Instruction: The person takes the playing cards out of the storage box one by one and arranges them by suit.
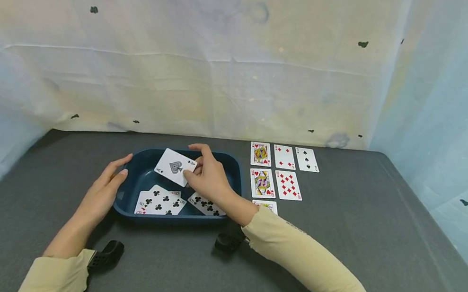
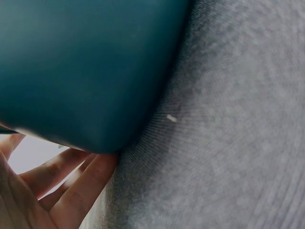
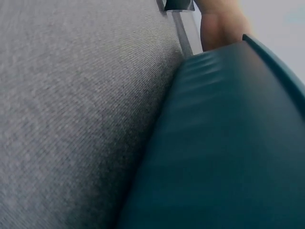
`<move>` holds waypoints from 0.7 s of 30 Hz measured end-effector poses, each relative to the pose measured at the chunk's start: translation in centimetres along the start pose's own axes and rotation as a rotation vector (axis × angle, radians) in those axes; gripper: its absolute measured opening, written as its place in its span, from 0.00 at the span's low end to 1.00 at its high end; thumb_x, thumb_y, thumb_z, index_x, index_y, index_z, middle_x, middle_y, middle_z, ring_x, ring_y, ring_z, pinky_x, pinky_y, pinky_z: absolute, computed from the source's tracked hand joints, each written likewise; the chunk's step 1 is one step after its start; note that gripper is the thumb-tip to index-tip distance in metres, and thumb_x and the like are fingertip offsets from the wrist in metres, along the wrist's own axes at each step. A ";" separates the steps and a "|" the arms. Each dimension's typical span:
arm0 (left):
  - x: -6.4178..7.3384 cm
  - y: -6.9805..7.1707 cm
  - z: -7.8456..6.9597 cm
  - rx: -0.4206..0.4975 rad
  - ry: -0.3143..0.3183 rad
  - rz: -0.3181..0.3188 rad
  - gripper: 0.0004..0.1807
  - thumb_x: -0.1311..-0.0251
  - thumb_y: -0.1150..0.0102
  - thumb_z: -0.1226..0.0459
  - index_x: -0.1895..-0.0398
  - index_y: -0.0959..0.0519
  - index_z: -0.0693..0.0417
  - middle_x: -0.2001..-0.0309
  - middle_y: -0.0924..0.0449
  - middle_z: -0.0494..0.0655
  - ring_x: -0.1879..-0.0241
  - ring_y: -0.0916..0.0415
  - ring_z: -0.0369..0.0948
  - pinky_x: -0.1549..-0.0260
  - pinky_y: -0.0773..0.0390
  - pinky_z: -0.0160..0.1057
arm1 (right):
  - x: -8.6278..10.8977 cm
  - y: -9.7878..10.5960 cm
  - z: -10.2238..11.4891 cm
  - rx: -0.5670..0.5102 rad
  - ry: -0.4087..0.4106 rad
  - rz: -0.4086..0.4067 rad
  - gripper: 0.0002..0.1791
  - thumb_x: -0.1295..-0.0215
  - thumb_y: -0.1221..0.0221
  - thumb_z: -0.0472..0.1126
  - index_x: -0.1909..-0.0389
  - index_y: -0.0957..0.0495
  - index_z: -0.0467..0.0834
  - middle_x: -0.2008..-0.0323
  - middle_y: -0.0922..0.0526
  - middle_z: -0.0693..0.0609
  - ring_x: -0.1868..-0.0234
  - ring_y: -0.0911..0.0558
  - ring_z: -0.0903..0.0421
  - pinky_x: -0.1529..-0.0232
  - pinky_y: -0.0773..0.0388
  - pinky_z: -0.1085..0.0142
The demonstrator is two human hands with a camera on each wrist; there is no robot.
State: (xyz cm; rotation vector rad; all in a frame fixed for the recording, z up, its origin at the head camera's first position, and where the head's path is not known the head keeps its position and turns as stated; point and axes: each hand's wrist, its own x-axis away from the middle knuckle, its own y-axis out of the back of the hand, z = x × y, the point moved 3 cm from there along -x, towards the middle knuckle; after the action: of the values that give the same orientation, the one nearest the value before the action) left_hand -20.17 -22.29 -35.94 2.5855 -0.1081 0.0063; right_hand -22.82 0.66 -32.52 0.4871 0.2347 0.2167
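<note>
My right hand point(image 1: 209, 177) pinches an ace of spades point(image 1: 170, 164) by its right edge, thumb on the face, over a dark blue plastic tub point(image 1: 232, 165). Inside the tub a clubs card point(image 1: 160, 202) overlaps a red-marked card at its left. Another black-suited card point(image 1: 203, 205) lies at the right, partly covered by my right wrist. At the tub's left end my left hand point(image 1: 101, 193) touches the outer wall and rim with extended fingers. From the left wrist view, its fingertips point(image 2: 97, 167) rest at the tub's lower corner. The right wrist view shows the tub's outer wall point(image 3: 214, 143).
Right of the tub, face-up cards lie in columns on the grey cloth point(image 1: 354, 228): two red court cards point(image 1: 262, 183) above a partly hidden one, two diamonds cards point(image 1: 288, 185), and a spades card point(image 1: 307, 159). A pale patterned curtain point(image 1: 209, 72) stands behind the table.
</note>
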 end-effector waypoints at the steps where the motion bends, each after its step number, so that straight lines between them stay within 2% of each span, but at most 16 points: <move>1: 0.0 0.0 0.0 0.002 -0.001 0.000 0.31 0.25 0.73 0.47 0.23 0.56 0.42 0.24 0.63 0.60 0.28 0.62 0.67 0.41 0.56 0.75 | 0.0 0.0 0.1 -0.016 -0.001 0.002 0.31 0.40 0.42 0.29 0.35 0.36 0.44 0.60 0.22 0.44 0.76 0.20 0.60 0.75 0.24 0.74; 4: 0.0 0.0 0.0 -0.005 0.003 0.001 0.31 0.25 0.73 0.46 0.23 0.56 0.42 0.24 0.63 0.60 0.28 0.62 0.67 0.41 0.56 0.75 | 0.1 0.2 0.3 -0.039 0.001 0.005 0.28 0.40 0.43 0.28 0.37 0.32 0.44 0.52 0.25 0.42 0.76 0.17 0.55 0.76 0.21 0.72; 6: 0.0 0.0 0.0 -0.011 0.006 0.001 0.31 0.25 0.74 0.46 0.23 0.56 0.42 0.24 0.63 0.61 0.28 0.62 0.67 0.41 0.56 0.75 | 0.2 0.5 0.4 -0.043 0.001 -0.003 0.26 0.40 0.44 0.27 0.40 0.28 0.44 0.50 0.26 0.41 0.76 0.17 0.53 0.77 0.21 0.71; 13: -0.1 -0.3 0.1 -0.019 -0.001 0.004 0.31 0.25 0.74 0.46 0.23 0.56 0.42 0.24 0.62 0.61 0.29 0.61 0.68 0.42 0.55 0.76 | 0.9 2.6 0.1 -0.058 0.019 -0.031 0.24 0.43 0.43 0.29 0.43 0.24 0.40 0.51 0.28 0.42 0.77 0.19 0.55 0.76 0.20 0.70; 17: -0.2 -0.4 0.0 -0.018 -0.007 0.010 0.31 0.25 0.73 0.46 0.23 0.56 0.42 0.24 0.62 0.61 0.28 0.61 0.68 0.42 0.55 0.76 | 1.3 4.5 -0.1 -0.038 0.045 -0.083 0.23 0.43 0.39 0.30 0.44 0.23 0.39 0.53 0.26 0.42 0.72 0.20 0.57 0.72 0.23 0.74; 21: -0.3 -0.4 0.0 -0.014 -0.012 0.013 0.31 0.25 0.73 0.47 0.23 0.56 0.42 0.24 0.62 0.61 0.29 0.61 0.68 0.42 0.55 0.76 | 1.8 6.5 -0.4 -0.061 0.078 -0.155 0.21 0.43 0.36 0.31 0.46 0.21 0.37 0.55 0.25 0.41 0.64 0.18 0.52 0.70 0.26 0.77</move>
State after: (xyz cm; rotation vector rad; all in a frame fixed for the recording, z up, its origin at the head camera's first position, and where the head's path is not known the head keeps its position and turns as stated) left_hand -20.40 -21.95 -36.09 2.5715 -0.1296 -0.0053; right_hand -22.24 6.91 -29.99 0.3983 0.3392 0.0909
